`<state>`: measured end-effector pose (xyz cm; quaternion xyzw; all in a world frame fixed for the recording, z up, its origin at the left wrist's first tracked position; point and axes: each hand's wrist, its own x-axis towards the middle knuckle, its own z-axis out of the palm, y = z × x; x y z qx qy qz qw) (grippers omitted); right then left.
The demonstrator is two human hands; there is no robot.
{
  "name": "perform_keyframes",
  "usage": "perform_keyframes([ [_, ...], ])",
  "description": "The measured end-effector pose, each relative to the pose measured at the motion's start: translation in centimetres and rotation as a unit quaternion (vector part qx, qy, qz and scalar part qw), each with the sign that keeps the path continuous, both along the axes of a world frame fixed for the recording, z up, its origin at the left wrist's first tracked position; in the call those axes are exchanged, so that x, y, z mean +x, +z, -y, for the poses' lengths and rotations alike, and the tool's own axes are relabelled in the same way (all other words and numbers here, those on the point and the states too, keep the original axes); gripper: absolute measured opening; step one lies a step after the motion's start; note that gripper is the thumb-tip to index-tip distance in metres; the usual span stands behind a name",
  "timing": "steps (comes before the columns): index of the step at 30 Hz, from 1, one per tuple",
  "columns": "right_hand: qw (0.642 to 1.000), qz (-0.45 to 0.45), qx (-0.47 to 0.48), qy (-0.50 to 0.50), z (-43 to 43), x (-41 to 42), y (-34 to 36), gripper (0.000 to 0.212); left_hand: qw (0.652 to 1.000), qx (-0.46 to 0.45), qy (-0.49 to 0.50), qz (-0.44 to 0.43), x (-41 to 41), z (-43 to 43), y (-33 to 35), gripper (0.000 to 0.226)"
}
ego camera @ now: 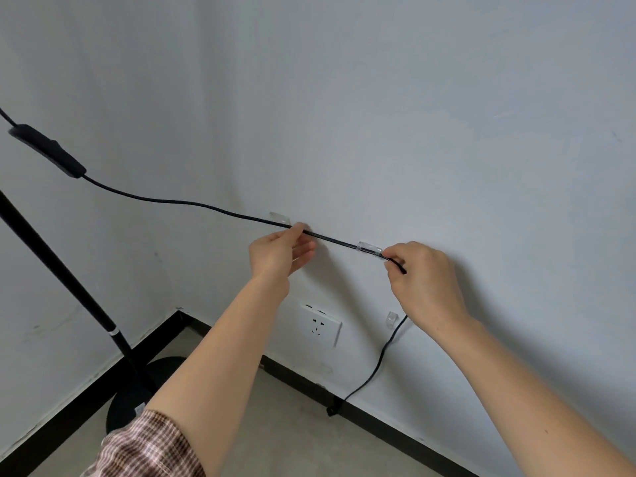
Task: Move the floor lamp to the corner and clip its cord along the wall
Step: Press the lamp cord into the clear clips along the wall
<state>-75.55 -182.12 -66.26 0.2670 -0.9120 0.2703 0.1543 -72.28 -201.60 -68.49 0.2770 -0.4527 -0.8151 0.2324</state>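
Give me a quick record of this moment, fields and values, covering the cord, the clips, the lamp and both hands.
cord: black, stretched between both hands along the wall
middle clip: clear, cord seated in it
upper-left clip: clear, cord passes just below it, not seated
lower clip: clear, cord hangs beside it; seated or not, cannot tell
left hand: pinching the cord left of the middle clip
right hand: gripping the cord right of the middle clip
floor lamp: in the corner, pole tilted in view
inline switch: hanging free
wall outlet: nothing plugged in
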Motion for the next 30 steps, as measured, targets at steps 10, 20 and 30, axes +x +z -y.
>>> perform_keyframes([
  [10,0.998,-0.037,0.054,0.016,0.4,0.7,0.2,0.026,0.999,0.042,0.015,-0.004,0.3,2.2,-0.6,0.009],
  [20,0.988,-0.081,0.131,-0.017,1.5,1.0,-0.1,0.030,0.997,0.065,0.038,-0.005,0.0,3.7,-0.5,0.010],
  [30,0.986,-0.100,0.129,-0.024,1.4,0.8,-0.3,0.030,0.997,0.057,0.044,-0.018,0.4,4.3,-0.1,0.006],
])
